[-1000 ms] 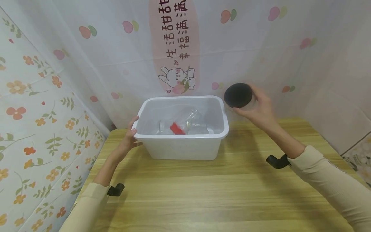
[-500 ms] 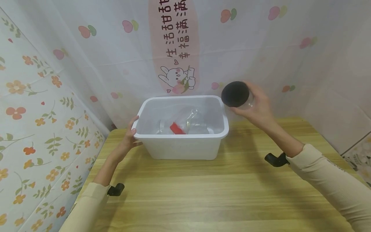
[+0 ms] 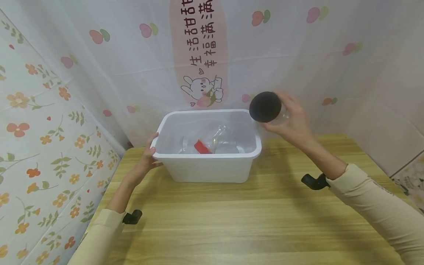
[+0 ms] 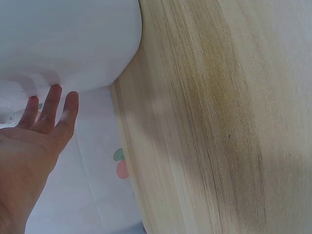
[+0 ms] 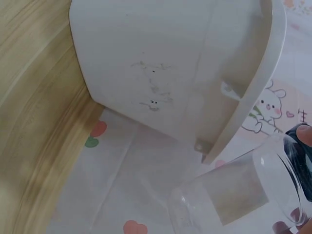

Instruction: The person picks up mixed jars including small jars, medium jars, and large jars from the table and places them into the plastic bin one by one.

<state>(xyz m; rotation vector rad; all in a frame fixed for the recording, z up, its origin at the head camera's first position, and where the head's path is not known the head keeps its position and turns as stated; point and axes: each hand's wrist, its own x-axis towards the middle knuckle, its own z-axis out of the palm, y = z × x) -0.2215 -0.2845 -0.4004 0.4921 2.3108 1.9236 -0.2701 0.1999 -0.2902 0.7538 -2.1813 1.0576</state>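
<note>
My left hand (image 3: 144, 161) holds the left rim of a white plastic bin (image 3: 208, 169), with fingertips over the edge in the head view. In the left wrist view, several extended fingers (image 4: 48, 114) touch the bin below its rim. Up at the bin's right rear corner, my right hand (image 3: 294, 117) grips a clear jar (image 5: 234, 190) with a black lid (image 3: 265, 107). The jar is tilted, lid facing the head camera. Several clear containers (image 3: 226, 146) lie in the bin beside a red piece (image 3: 202, 147); their lower parts are hidden by the front wall.
The bin stands toward the back of a wooden table (image 3: 212, 221). Behind it hangs a white printed curtain (image 3: 281, 55), and a flowered cloth (image 3: 49, 154) covers the left side. Black camera mounts (image 3: 314, 182) sit at both wrists.
My right hand has moved slightly left and up with the jar, bringing its black lid over the bin's right rear corner. My left hand and the bin have stayed put.
</note>
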